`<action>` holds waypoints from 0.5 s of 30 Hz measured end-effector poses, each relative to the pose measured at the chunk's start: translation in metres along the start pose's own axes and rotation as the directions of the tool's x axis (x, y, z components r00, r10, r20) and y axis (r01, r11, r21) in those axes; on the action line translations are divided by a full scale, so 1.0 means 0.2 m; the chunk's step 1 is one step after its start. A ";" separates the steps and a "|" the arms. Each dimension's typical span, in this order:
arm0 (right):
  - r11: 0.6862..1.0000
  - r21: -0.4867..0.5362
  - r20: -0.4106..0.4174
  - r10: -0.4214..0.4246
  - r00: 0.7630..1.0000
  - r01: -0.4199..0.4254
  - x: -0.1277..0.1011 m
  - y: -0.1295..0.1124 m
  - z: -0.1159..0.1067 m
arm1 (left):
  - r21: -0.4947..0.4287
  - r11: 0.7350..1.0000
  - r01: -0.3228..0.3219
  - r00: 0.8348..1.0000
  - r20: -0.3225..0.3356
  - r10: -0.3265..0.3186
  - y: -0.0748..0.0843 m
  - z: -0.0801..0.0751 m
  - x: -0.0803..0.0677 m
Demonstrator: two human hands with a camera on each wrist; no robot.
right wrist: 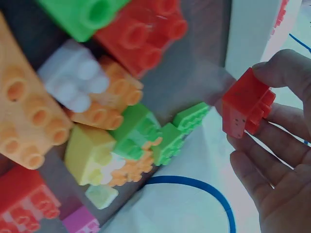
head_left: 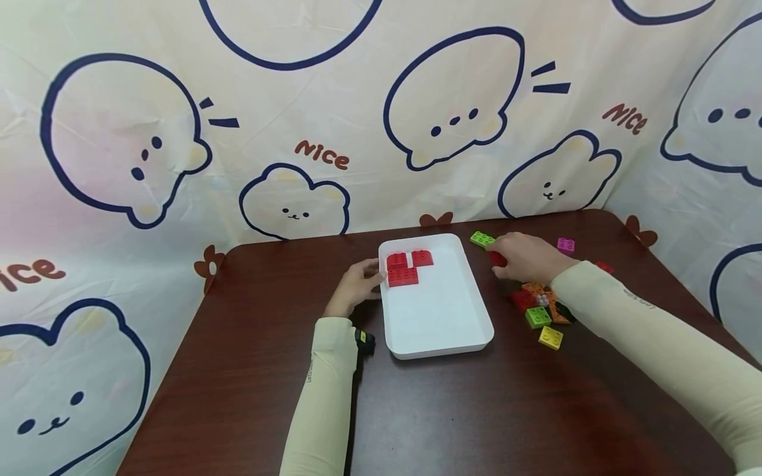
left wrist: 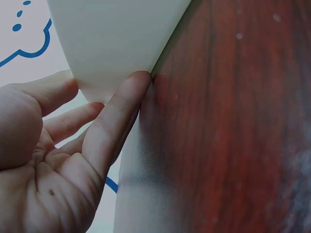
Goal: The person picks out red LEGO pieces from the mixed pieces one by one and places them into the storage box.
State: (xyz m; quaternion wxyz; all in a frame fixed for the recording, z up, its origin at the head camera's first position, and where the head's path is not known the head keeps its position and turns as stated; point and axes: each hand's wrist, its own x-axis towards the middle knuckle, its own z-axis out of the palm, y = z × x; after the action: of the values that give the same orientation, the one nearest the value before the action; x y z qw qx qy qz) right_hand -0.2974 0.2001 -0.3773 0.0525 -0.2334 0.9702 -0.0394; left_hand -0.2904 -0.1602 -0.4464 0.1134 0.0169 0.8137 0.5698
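A white tray [head_left: 440,311] stands on the table with several red bricks [head_left: 403,276] at its far left inside. My left hand [head_left: 357,287] holds the tray's left side. In the left wrist view, the thumb is at one edge of the tray wall [left wrist: 116,39] and a finger [left wrist: 129,94] lies along the opposite edge. To the right of the tray, my right hand [head_left: 526,258] pinches a red brick [right wrist: 245,104] between thumb and fingers, its studs turned toward the palm. A green brick [head_left: 482,239] lies just beyond that hand.
Near the right forearm lies a pile of bricks, among them an orange brick [head_left: 559,311], a green brick [head_left: 538,317] and a yellow brick [head_left: 550,338]. A magenta brick [head_left: 566,245] sits farther back. A printed cloth [head_left: 369,198] hangs behind the table [head_left: 268,370].
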 end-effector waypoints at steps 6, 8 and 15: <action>0.999 0.003 -0.061 -0.037 0.997 0.037 0.02 -0.06 -0.05 | 0.001 1.000 -0.005 1.000 0.002 0.005 0.00 0.00 0.00; 0.999 0.005 -0.074 -0.043 0.996 0.044 0.03 -0.08 -0.06 | 0.004 1.000 -0.006 1.000 0.005 0.006 0.00 0.00 0.00; 0.999 0.017 -0.083 -0.047 0.995 0.048 0.09 -0.17 -0.08 | 0.009 1.000 0.000 1.000 -0.001 0.000 0.00 0.00 0.00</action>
State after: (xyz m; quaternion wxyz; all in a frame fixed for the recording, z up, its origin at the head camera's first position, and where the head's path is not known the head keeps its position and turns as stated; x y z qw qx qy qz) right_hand -0.2993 0.1632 -0.3587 0.0139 -0.2541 0.9653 -0.0595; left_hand -0.2899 -0.1606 -0.4457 0.1130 0.0170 0.8162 0.5663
